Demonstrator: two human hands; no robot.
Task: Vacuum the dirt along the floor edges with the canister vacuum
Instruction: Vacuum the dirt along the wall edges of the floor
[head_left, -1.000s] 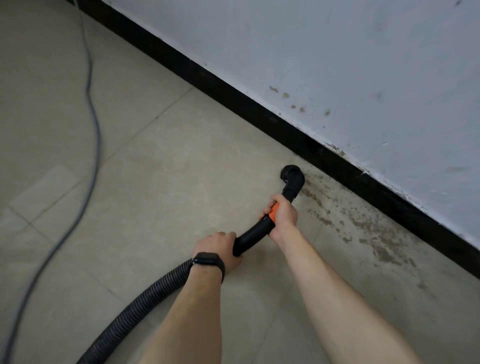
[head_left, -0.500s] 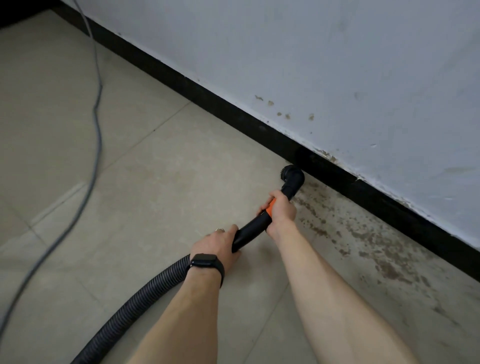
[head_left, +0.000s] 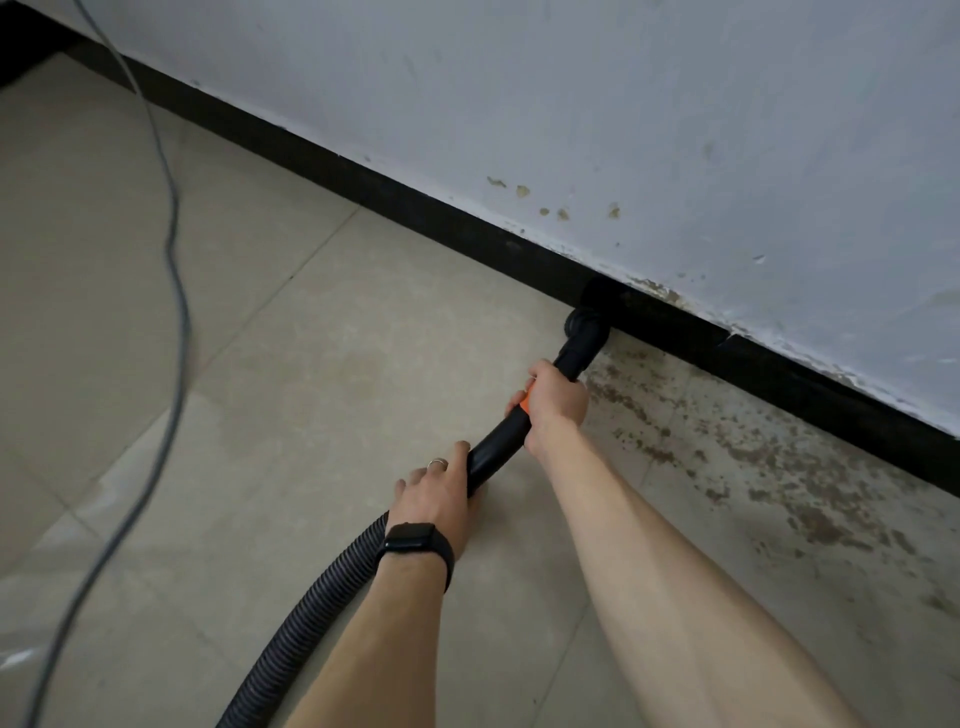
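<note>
The black vacuum nozzle (head_left: 586, 332) sits on the tiled floor, right against the black baseboard (head_left: 415, 208). My right hand (head_left: 555, 402) grips the black wand near its orange band, just behind the nozzle. My left hand (head_left: 439, 491), with a ring and a black wristband, holds the wand's lower end where the ribbed hose (head_left: 311, 608) joins it. Brown dirt (head_left: 753, 467) is scattered over the floor to the right of the nozzle, along the baseboard. The canister itself is out of view.
A grey power cord (head_left: 174, 291) snakes across the tiles on the left, from the top edge to the bottom left. The stained white wall (head_left: 675, 130) rises above the baseboard. Beige floor tiles (head_left: 311, 364) spread left of the hose.
Both hands have pushed the wand forward, so the nozzle moved from a short way off the wall to right against the baseboard. The view has shifted closer to the wall.
</note>
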